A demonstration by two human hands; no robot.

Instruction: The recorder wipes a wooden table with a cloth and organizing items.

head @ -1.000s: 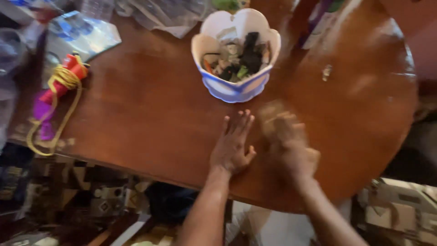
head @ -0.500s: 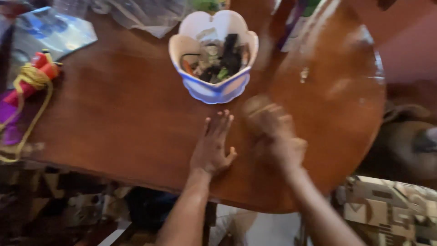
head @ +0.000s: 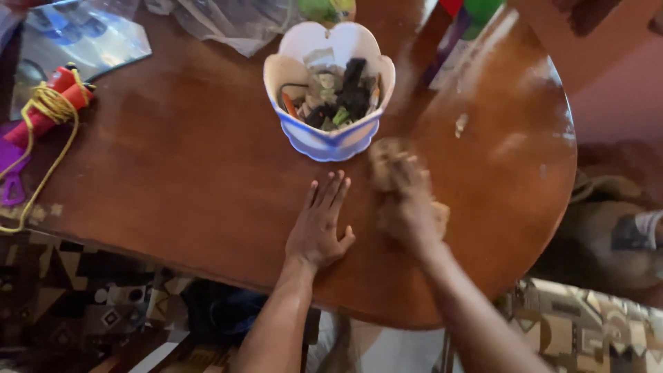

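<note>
**Two hands on a round wooden table, right hand blurred**

Nearest to us, both forearms enter from the bottom edge; elbows and body are cut off. Below the table edge we see a patterned floor or rug, dim and partly blocked by the arms.

Our left hand [head: 319,228] lies flat on the brown table [head: 179,173], palm down, fingers spread and straight, holding nothing. Our right hand [head: 407,211] sits just beside it, to the right. It is smeared by motion blur. It appears closed over a pale tan cloth [head: 387,160], whose lump shows ahead of the knuckles and touches the tabletop. We cannot make out the individual fingers, nor how much of the cloth is hidden under the palm.

Just beyond both hands stands a white scalloped pot [head: 328,135] with a blue base. It holds dark and green odds and ends, too jumbled to identify. The cloth lies near its right side; whether they touch we cannot tell.

To the right of the pot, a small pale speck [head: 460,124] rests on the glossy wood, among bright glare streaks.

At the far left, a red handle wound with yellow cord [head: 48,107] lies at the table edge, with a purple piece cut off by the frame. Clear plastic wrapping [head: 228,21] runs off the top edge.
</note>
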